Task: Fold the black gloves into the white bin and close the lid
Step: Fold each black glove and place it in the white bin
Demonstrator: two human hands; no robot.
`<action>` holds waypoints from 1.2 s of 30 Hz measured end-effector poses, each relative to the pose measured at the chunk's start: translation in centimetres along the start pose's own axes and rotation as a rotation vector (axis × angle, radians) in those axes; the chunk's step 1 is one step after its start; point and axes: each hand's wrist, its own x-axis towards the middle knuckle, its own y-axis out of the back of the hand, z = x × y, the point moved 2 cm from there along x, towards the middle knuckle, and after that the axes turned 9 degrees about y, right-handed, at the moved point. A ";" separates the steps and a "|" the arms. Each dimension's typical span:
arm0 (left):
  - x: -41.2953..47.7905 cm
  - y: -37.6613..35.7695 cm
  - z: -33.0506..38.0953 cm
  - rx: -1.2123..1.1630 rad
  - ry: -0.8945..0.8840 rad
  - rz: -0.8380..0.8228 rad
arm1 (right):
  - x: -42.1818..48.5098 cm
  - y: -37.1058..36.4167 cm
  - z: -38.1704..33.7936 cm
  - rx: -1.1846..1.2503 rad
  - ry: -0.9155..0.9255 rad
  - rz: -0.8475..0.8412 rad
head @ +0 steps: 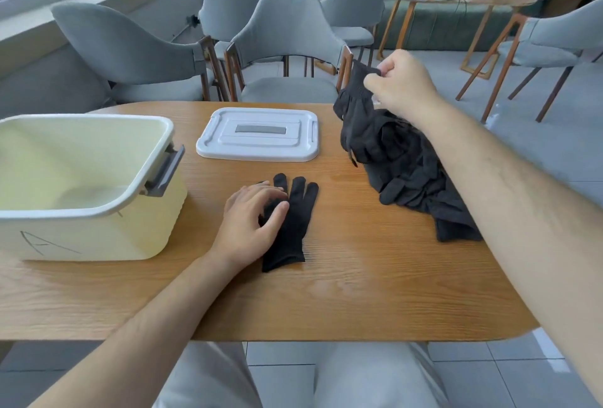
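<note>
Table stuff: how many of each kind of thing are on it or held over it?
White bin: 1
Lid: 1
Flat black glove under the left hand: 1
Glove lifted by the right hand: 1
Heap of black gloves: 1, number inside unclear
Total: 5

Left hand (253,221) flat, right hand (399,83) pinching, raised.
</note>
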 end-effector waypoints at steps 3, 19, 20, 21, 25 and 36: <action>-0.5 0.9 2.8 -0.166 0.049 -0.011 | -1.4 -0.9 -1.1 0.409 -0.184 -0.004; 0.0 0.7 5.1 -0.691 0.393 -0.286 | -4.9 -1.3 0.2 0.991 -0.365 0.208; 0.2 1.1 4.6 -0.537 0.305 -0.226 | -5.1 -1.5 -0.4 0.857 -0.264 0.209; 0.3 1.5 3.9 -0.315 0.174 -0.164 | -5.6 -1.9 -1.2 0.666 -0.149 0.193; -1.1 1.6 0.6 0.283 -0.178 -0.212 | -10.7 -6.5 -4.7 0.111 0.320 0.010; -4.1 2.9 -3.2 0.218 -0.130 -0.254 | -18.8 -14.4 -1.3 -0.163 0.586 -0.240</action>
